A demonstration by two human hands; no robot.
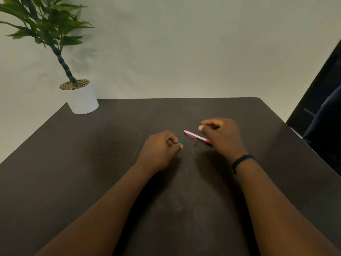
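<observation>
On the tabletop (92, 163), pinching a green cap (180, 142) with left grip (162, 150), curling right grip (221, 135) empty, risking nudging the pen (196, 137) away.

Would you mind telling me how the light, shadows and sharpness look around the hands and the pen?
Head view: soft, even light, no glare on the dark table; faint shadows lie under the left hand and right hand; the pink pen and the small green piece the left hand pinches look slightly soft; the plant's leaves are blurred; the wide lens splays the table's sides.
</observation>
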